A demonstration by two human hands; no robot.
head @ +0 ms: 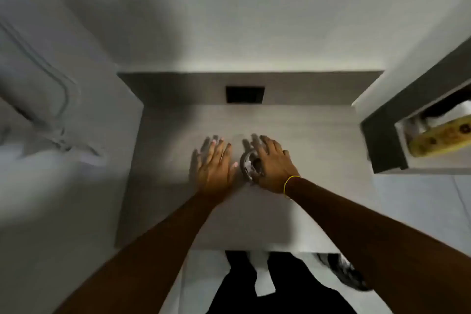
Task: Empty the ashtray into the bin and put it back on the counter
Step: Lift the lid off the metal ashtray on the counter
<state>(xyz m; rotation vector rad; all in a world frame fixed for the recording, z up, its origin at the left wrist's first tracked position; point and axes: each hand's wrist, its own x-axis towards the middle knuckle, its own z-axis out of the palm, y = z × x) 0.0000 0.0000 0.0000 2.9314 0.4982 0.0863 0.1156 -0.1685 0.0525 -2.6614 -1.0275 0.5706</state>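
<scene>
The ashtray (249, 165) looks like glossy grey metal or glass; the counter (305, 160) is matt, smooth grey.

One cam only, head-worn, wide-angle; looks fwd and steeply down from above the desk (293, 211); near edge of desk runs across the lower frame, back wall (242, 20) fills the top; both forearms enter from the bottom corners, hands (214, 163) mid-frame, fairly close to the lens; person's legs and floor (420, 201) seen under the desk edge; strong bending of straight lines toward the sides; whole frame blurred; no 2nd view, so no overlap.
</scene>
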